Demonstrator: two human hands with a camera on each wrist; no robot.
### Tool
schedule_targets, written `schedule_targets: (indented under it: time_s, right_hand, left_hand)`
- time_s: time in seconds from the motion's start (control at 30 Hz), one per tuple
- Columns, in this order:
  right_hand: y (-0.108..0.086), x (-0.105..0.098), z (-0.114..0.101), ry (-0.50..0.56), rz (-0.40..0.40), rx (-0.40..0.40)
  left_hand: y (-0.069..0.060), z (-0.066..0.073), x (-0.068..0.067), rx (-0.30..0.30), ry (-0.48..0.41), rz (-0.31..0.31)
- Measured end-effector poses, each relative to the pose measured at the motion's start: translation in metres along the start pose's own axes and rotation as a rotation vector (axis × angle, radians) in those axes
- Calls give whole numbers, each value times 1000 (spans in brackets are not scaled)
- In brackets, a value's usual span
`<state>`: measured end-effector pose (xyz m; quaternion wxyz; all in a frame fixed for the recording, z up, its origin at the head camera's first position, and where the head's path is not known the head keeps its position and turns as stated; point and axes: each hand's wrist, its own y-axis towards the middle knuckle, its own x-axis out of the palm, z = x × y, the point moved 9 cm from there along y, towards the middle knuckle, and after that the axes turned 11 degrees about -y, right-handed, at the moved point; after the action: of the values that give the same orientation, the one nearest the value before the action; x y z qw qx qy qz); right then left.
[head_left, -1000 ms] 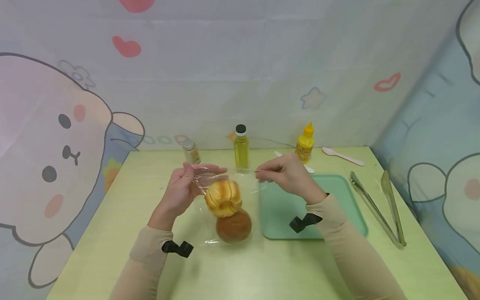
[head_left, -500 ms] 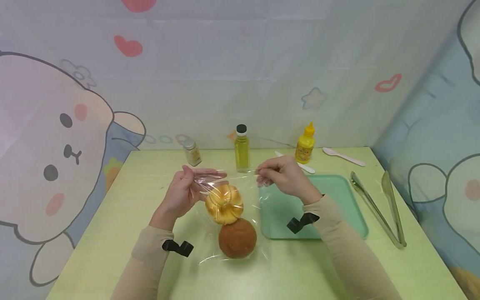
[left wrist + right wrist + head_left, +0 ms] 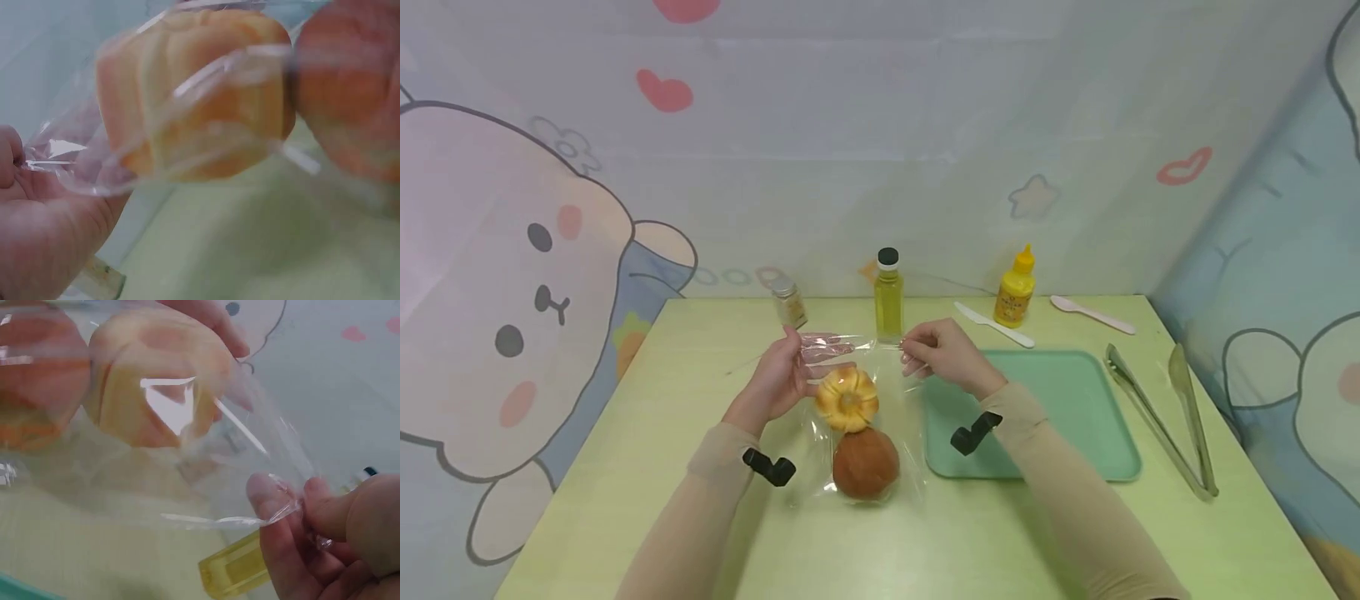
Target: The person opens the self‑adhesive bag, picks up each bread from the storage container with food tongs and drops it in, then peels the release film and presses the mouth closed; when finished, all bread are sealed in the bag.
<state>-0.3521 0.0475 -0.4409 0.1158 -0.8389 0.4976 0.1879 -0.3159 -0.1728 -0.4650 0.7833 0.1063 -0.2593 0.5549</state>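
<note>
A clear plastic bag hangs between my hands with two breads inside. The upper one is a golden, ridged, ring-like bun; below it, touching, lies a round brown bun. My left hand holds the bag's upper left edge, thumb in front and fingers stretched behind the film. At the upper right corner my right hand pinches the film between thumb and fingers, plain in the right wrist view, where the plastic bunches at the fingertips. Glare on the film partly veils both buns in the wrist views.
A green tray lies right of the bag, partly under my right forearm. Metal tongs lie beyond it. Along the back are a small jar, an oil bottle, a white knife, a yellow squeeze bottle and a pink spoon.
The buns have swung from a tilted pile to hanging one below the other as the bag straightened. My hands have come slightly closer together, the right one moving left.
</note>
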Motion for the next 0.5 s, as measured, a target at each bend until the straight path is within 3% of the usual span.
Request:
schedule_targets:
  time_s: [0.17, 0.33, 0.5]
  right_hand:
    - [9, 8, 21, 25, -11, 108]
    - [16, 11, 38, 24, 44, 155]
    - [20, 12, 57, 3, 92, 204]
  left_hand:
    - [17, -14, -21, -60, 19, 95]
    - [28, -27, -42, -106, 35, 200]
    - [33, -35, -53, -130, 53, 264]
